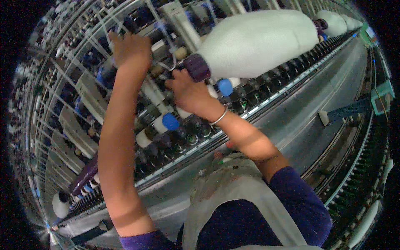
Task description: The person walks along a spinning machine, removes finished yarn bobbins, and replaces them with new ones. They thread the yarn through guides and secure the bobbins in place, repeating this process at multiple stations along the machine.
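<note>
My left hand (132,52) is raised among the thin metal rods at the upper left of the machine. Its fingers bend forward and down, and their tips are partly hidden; what they grip, if anything, does not show. My right hand (189,92) is lower and closer to the middle, just under the dark purple tube end (197,68) of a large white roving bobbin (260,43). Its fingers are curled in over the drafting parts, and anything between them is too small to make out. A bent metal wire (170,62) runs between both hands.
Blue-capped rollers (170,121) and another blue cap (225,86) sit below the right hand. A row of dark spindles (191,133) follows the metal rail. More white bobbins (333,23) hang at the far right. A bare purple tube (84,177) lies slanted at lower left.
</note>
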`<state>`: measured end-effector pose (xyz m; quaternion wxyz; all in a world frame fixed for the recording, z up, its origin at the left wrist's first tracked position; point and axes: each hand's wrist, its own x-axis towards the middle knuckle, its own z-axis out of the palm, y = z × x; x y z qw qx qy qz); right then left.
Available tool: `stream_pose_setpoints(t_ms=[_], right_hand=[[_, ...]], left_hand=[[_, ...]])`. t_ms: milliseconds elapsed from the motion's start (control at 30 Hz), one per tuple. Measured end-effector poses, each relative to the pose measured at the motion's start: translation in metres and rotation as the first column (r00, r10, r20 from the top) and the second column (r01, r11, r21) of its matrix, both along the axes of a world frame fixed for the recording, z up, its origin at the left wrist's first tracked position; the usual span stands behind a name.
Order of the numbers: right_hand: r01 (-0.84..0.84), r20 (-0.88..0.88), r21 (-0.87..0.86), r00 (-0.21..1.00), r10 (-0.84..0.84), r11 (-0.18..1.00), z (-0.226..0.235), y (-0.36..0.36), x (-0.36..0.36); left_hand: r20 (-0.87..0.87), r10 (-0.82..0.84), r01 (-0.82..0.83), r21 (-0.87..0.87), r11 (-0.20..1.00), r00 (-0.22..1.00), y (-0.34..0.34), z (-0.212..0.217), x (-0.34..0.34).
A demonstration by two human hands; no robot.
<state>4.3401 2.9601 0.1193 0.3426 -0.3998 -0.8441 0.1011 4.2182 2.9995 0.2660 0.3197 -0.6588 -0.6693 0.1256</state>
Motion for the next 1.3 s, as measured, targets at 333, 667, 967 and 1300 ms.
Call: stream_pose_setpoints(t_ms=[333, 667, 967, 1300], right_hand=[[-0.008, 0.002, -0.028, 1.000, 0.008, 1.000, 0.009, -0.002, 0.000], [-0.068, -0.069, -0.041, 0.995, 0.065, 0.997, 0.006, -0.006, 0.007], [-0.097, -0.232, -0.001, 0.968, 0.094, 0.995, -0.009, -0.007, -0.001], [-0.163, 0.023, -0.187, 0.985, 0.170, 0.969, 0.016, -0.015, 0.025]], left_hand=[[-0.065, -0.043, 0.043, -0.006, 0.999, 0.997, 0.002, 0.003, -0.005], [-0.128, -0.050, 0.048, -0.015, 0.999, 0.991, -0.003, 0.007, -0.005], [-0.156, 0.003, -0.009, -0.033, 0.999, 0.988, -0.001, 0.006, -0.006], [0.000, 0.019, -0.019, -0.169, 0.985, 1.000, -0.019, 0.028, 0.005]])
